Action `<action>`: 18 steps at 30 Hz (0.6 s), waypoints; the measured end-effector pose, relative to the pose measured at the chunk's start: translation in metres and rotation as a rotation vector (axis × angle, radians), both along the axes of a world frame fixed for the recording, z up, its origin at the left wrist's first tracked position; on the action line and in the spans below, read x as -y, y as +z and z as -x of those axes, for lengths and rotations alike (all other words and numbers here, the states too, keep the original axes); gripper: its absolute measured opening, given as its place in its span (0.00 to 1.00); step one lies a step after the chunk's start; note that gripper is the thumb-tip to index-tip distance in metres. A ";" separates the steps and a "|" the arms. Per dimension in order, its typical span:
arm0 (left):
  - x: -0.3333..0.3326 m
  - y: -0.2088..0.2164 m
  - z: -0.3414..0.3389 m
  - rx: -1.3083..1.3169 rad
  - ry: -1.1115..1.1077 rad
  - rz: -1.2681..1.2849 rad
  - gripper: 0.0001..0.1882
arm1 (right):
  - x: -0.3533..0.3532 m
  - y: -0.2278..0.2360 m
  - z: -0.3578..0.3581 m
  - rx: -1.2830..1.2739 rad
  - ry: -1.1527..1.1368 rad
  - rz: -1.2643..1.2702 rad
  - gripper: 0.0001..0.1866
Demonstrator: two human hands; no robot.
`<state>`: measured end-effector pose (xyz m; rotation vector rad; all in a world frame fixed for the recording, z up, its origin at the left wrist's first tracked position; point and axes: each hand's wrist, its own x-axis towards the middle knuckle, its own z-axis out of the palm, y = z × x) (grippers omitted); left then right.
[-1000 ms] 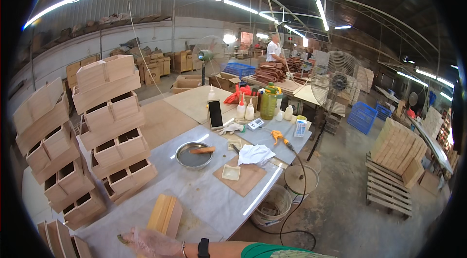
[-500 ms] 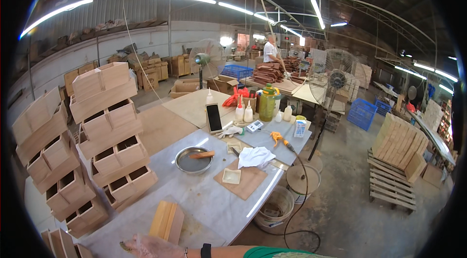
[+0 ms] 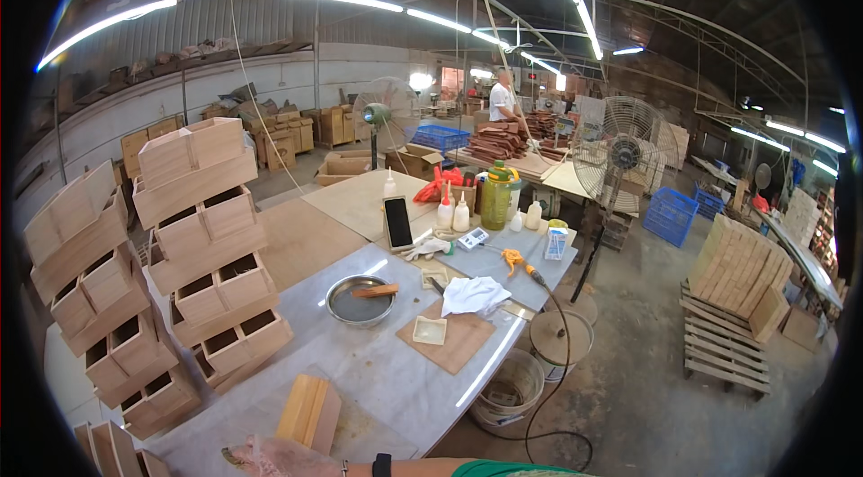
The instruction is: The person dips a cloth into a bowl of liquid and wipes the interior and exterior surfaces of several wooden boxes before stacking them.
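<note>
Along the bottom edge lies the right hand (image 3: pixel 279 457), its forearm (image 3: pixel 427 467) running from a green sleeve (image 3: pixel 503 469); the frame cuts it off, so I cannot tell whether it is open, closed or gripping anything. The left hand is out of sight. Just above the right hand, a wooden block (image 3: pixel 308 412) sits on the grey marbled tabletop (image 3: pixel 288 347); whether the two touch is unclear, but a careless sweep could push the block askew. To the left, a stack of boxes (image 3: pixel 202 240) rises in offset tiers, and a bump to it might bring the upper ones down. Beyond the block, a reddish stick (image 3: pixel 375 291) leans over the rim of a metal bowl (image 3: pixel 360 323), where a nudge could tip it out. Past that, a shallow dish (image 3: pixel 430 330) stands on a brown board (image 3: pixel 452 355) beside a crumpled white cloth (image 3: pixel 475 295); tugging the cloth could drag both. An orange-handled tool (image 3: pixel 512 258) trails a dark hose (image 3: pixel 564 333) down to the floor (image 3: pixel 634 396), so a foot catching the loop could pull the tool off. Behind it stand squeeze bottles (image 3: pixel 445 214), narrow enough to topple if knocked, and farther back a caged fan (image 3: pixel 624 153) and a co-worker (image 3: pixel 501 101) in a white top.
</note>
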<state>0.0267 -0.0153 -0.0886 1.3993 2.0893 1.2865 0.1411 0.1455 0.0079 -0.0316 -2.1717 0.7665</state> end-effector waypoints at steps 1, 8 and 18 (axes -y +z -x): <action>0.000 0.000 0.000 -0.003 -0.001 -0.001 0.24 | 0.001 0.005 -0.002 -0.014 -0.011 -0.024 0.21; -0.001 -0.001 -0.001 -0.017 -0.001 -0.014 0.21 | 0.011 0.004 -0.007 -0.099 0.461 1.014 0.20; -0.002 -0.003 -0.001 -0.042 0.008 -0.055 0.16 | 0.001 -0.016 0.004 -0.113 0.465 0.895 0.17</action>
